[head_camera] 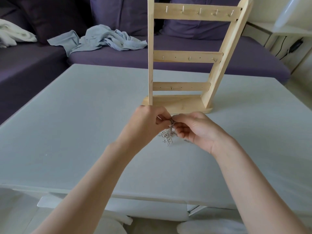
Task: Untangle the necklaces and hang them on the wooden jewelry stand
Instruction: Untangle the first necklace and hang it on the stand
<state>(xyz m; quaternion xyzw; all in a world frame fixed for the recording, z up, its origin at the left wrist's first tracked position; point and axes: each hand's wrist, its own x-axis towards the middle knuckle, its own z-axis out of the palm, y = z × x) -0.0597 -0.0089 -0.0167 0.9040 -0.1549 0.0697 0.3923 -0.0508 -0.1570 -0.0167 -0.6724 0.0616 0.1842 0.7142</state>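
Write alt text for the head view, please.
Two bare hands, left hand and right hand, pinch a tangled clump of silver necklaces above a pale grey table. Behind stands an empty light wooden jewelry stand.

Your left hand (148, 120) and right hand (194, 130) cover much of the tangled necklaces (168, 135), so you cannot count the chains or see where they knot. The top of the wooden jewelry stand (184, 56) is cut off by the upper edge.
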